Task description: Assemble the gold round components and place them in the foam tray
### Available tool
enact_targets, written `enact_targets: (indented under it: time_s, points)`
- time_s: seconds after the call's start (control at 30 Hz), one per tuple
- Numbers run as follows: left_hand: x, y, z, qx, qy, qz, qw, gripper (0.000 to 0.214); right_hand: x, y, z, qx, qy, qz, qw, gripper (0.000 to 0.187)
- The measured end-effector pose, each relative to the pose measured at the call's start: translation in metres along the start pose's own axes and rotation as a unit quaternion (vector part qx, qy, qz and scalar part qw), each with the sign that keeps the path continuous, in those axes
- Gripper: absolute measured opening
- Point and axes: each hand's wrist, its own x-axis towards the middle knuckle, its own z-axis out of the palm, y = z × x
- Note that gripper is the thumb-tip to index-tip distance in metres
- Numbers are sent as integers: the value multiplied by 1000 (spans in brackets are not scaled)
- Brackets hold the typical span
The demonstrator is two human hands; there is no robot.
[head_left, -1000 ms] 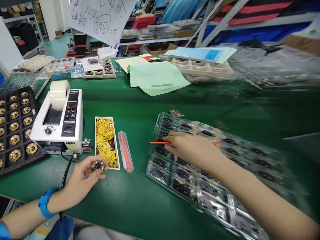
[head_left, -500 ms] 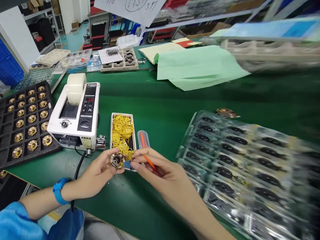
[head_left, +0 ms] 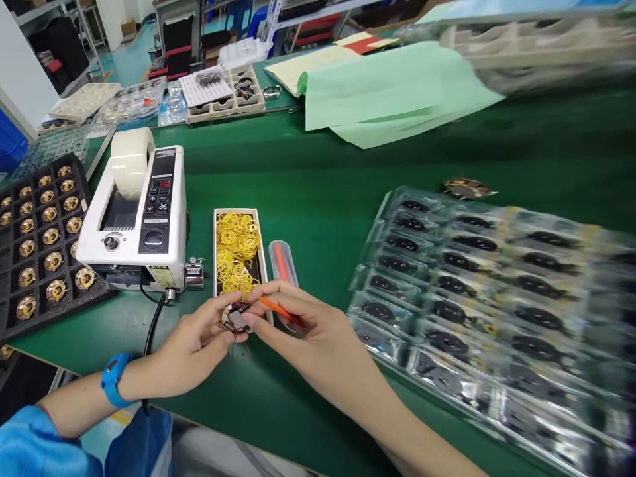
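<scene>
My left hand is closed round a small round coil part with gold and dark pieces, held just above the green table. My right hand meets it from the right, fingertips pinched on the same part, with an orange stick tucked between its fingers. Both hands are just in front of a narrow white box of yellow rubber bands. A clear tube holding an orange stick lies beside that box.
A white tape dispenser stands to the left, its cable running off the table's front edge. A black tray of gold round parts lies far left. Clear blister trays with dark parts cover the right. Green paper sheets and beige trays lie behind.
My right hand left the blister trays with the orange stick and came left to join my left hand on the round part. The view dropped and shifted.
</scene>
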Motion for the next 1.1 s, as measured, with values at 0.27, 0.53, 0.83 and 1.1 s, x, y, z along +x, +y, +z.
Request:
enact_targets:
  time_s: [0.27,0.53,0.83,1.1]
  points:
    - [1,-3,1,-39,9,-2,999,46,-5,6,14,-44,72,-44,995,16]
    - [3,-4,4,-62,31,-5,998,44,-4,8,18,-59,82,-58,993,17]
    - [10,-3,12,-95,149,-31,984,40,-9,15,27,-161,115,-150,969,12]
    - [12,3,12,-106,182,-49,976,45,-9,18,25,-202,113,-151,961,4]
